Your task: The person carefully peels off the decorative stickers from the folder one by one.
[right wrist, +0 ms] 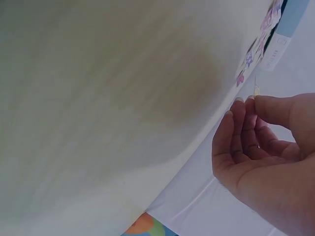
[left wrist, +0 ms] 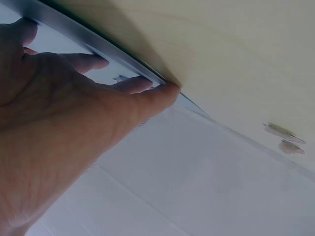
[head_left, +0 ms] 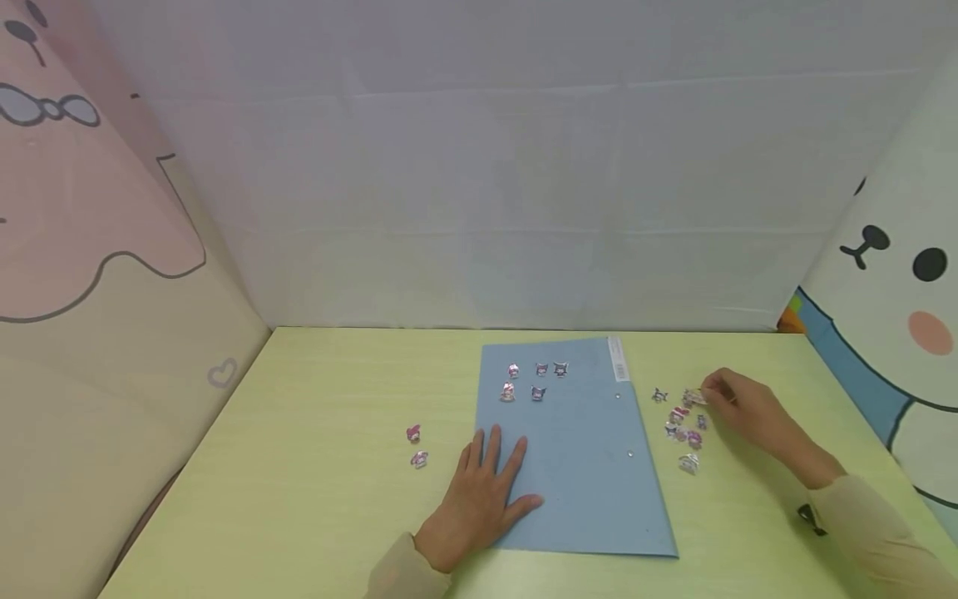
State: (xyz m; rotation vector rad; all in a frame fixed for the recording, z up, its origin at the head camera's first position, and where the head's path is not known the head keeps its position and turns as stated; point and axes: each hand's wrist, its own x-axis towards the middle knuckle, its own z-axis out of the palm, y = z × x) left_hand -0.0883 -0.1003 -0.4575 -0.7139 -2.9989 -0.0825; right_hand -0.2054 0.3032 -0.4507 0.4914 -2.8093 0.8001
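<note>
L side: pink-eared sticker point(head_left: 414, 433) and a second sticker point(head_left: 419, 458) lie loose on table point(head_left: 322, 482), off the folder, w/ wide bare table further L.

Ctr: my L hand point(head_left: 479, 503) lies flat over L edge of blue folder point(head_left: 576, 482), fingers spread, gripping nothing. On the folder's far part, 5 stickers point(head_left: 538, 393): 3 in back row, 2 nearer. Judgmt: these = done portion; loose ones both sides = remaining, so approx. partway.

Room: most of folder btwn L hand and its R edge is bare. Far edge sits near white wall point(head_left: 449, 249), so little slack behind; label strip point(head_left: 618, 359) at far R corner.

R side: sticker cluster point(head_left: 694, 439) on table just past folder's R edge; tight, some touching, exact ct unclear. My R hand point(head_left: 752, 416) at cluster's far end, fingertips closed in pinch on thin sticker point(right wrist: 256, 90).
</note>
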